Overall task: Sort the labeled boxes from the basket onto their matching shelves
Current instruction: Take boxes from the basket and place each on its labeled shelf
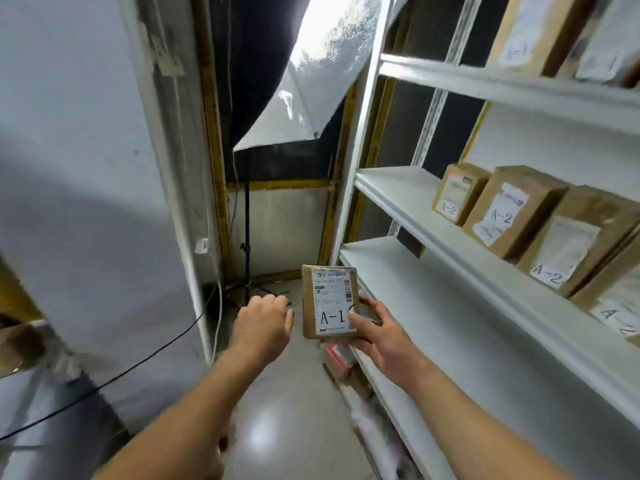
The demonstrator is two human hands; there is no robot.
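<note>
Brown cardboard, a small A-1 box (330,303), stands upright in the air in front of me, label facing the camera, just left of the white metal shelving (450,216). My right hand (377,332) holds it from the right edge: the thumb lies across the label's lower right corner and the fingers wrap behind (I cannot see their tips). My left hand (263,323) hangs just left of the box, not touching it, fingers loosely curled around nothing. On the middle shelf, far right, sit several A-2 boxes (502,213).
</note>
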